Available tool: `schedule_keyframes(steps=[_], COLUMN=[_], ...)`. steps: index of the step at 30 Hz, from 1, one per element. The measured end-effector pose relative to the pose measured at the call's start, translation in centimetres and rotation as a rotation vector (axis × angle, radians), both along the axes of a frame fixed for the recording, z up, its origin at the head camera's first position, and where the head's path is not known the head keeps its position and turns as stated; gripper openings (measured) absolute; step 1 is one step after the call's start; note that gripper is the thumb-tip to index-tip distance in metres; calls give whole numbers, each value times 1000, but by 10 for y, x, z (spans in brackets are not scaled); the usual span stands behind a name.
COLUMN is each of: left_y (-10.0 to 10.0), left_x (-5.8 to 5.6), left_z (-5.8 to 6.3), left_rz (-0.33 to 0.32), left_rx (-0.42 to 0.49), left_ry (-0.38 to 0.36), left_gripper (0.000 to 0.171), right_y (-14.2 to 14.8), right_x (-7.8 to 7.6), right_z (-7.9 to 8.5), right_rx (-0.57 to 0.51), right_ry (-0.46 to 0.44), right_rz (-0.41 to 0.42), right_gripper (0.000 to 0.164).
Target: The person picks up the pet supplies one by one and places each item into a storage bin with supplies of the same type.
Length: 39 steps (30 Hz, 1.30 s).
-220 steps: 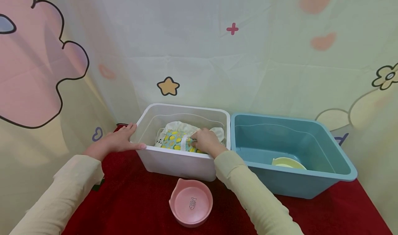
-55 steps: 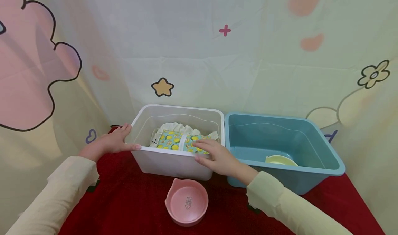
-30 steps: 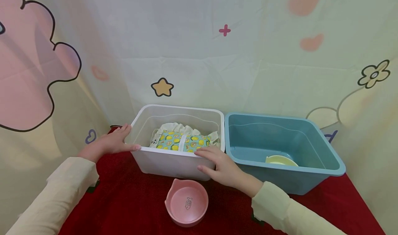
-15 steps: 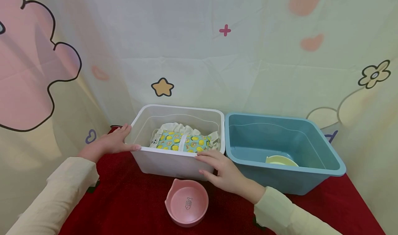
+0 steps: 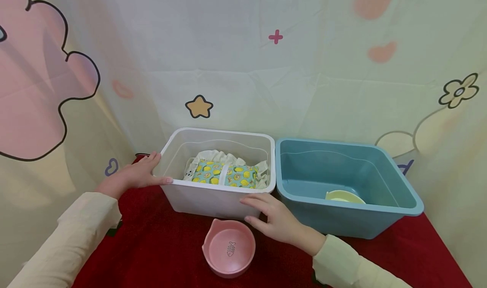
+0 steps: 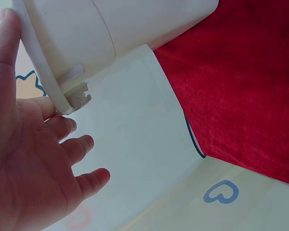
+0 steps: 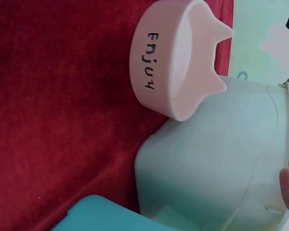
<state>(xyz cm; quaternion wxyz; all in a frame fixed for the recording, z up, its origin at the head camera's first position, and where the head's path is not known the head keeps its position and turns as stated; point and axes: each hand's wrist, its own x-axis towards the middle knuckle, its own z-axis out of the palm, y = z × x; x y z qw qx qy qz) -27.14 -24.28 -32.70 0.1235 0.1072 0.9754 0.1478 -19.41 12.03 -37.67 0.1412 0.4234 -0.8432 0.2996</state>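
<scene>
Red cloth (image 5: 163,254), white tub (image 5: 213,200), blue tub (image 5: 350,221), pink bowl (image 5: 220,256) on top

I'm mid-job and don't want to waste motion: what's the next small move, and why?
Probably move the right grip to the pink cat-eared bowl: that grip looks empty and hovers close by, the bowl stands on the red cloth, and the lemon-print bundle already lies in the white bin.

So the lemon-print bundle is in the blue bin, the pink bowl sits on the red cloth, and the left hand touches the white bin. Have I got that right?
Not quite: the head view shows the lemon-print bundle in the white bin, not the blue bin. The pink bowl does sit on the red cloth, and the left hand touches the white bin.
</scene>
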Motion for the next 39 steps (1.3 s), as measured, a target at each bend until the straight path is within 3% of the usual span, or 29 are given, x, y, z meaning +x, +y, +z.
schedule_keyframes(steps=[14, 22, 31, 39], left_y=[0, 0, 0, 0], left_x=[-3, -2, -2, -1], left_z=[-1, 0, 0, -1], left_rz=[5, 9, 10, 12], left_rx=[-17, -6, -1, -1], left_ry=[3, -6, -4, -6], left_gripper=[111, 111, 111, 111], right_y=[1, 3, 4, 4], right_x=[3, 3, 4, 4], right_z=[-13, -22, -31, -39], right_rx=[19, 20, 34, 44], right_ry=[-167, -315, -337, -417], right_rz=[3, -17, -27, -51], right_gripper=[42, 48, 50, 55])
